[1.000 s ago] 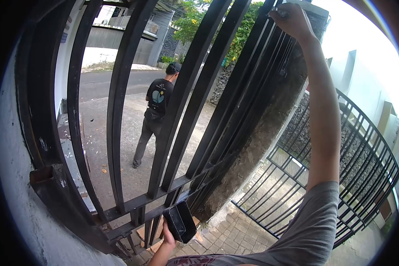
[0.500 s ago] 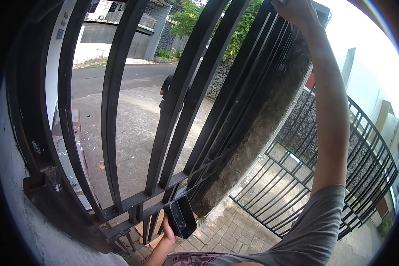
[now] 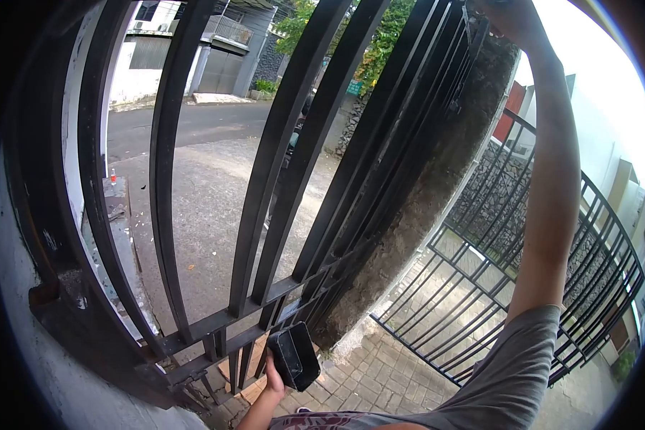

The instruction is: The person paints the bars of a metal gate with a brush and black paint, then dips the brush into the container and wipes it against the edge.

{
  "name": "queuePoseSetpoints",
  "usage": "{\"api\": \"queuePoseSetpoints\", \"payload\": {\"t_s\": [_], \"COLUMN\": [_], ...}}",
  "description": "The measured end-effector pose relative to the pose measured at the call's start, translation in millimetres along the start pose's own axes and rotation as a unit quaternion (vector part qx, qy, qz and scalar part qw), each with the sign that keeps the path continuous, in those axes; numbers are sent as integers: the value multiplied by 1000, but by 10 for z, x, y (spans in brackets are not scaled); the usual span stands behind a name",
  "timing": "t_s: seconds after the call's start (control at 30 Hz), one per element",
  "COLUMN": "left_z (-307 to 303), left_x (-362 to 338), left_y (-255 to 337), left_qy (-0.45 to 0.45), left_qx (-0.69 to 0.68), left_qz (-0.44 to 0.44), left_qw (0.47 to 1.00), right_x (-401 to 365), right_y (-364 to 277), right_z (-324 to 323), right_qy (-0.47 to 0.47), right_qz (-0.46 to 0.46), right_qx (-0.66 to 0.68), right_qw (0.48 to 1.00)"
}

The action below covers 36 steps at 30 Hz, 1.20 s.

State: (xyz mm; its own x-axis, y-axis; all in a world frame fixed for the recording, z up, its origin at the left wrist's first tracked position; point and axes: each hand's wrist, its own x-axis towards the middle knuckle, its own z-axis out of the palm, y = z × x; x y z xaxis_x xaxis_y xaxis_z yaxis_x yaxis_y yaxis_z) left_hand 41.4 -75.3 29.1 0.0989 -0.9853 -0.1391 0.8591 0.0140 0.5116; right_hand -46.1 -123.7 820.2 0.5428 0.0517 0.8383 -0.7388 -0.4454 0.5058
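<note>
Low in the view, my left hand (image 3: 274,378) is closed around the side of a small black rectangular container (image 3: 294,356), its open side tilted toward me. The container is close to the lower rails of a black metal gate (image 3: 261,301). My right arm stretches up along the right side. At the top edge, my right hand (image 3: 507,20) is beside the far upper bars, with its fingers curled. What those fingers hold is too dark and cut off to make out.
A rough concrete pillar (image 3: 401,244) stands right of the gate bars. Beyond it, a second barred gate (image 3: 480,272) stands over brick paving (image 3: 369,369). A white wall (image 3: 29,344) runs close on the left. A small red-capped bottle (image 3: 113,176) stands on a ledge outside.
My right hand has moved to the right along the top. The person beyond the bars is no longer visible there. My left hand keeps the container almost in place.
</note>
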Motion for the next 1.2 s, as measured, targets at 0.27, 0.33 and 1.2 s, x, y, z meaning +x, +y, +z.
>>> {"api": "queuePoseSetpoints", "payload": {"t_s": [0.27,0.33,1.2], "left_z": [-200,-158,750], "left_x": [175,155,466], "left_y": [-160,-146,296], "left_qy": [-14,-4,6], "left_qx": [-57,-53,-11], "left_qz": [-10,7,13], "left_qw": [998,999,1000], "right_x": [151,267,1156], "right_y": [166,278,812], "right_z": [360,413,479], "right_qy": [88,149,133], "right_qz": [23,2,96], "right_qx": [178,116,-21], "right_qw": [980,982,986]}}
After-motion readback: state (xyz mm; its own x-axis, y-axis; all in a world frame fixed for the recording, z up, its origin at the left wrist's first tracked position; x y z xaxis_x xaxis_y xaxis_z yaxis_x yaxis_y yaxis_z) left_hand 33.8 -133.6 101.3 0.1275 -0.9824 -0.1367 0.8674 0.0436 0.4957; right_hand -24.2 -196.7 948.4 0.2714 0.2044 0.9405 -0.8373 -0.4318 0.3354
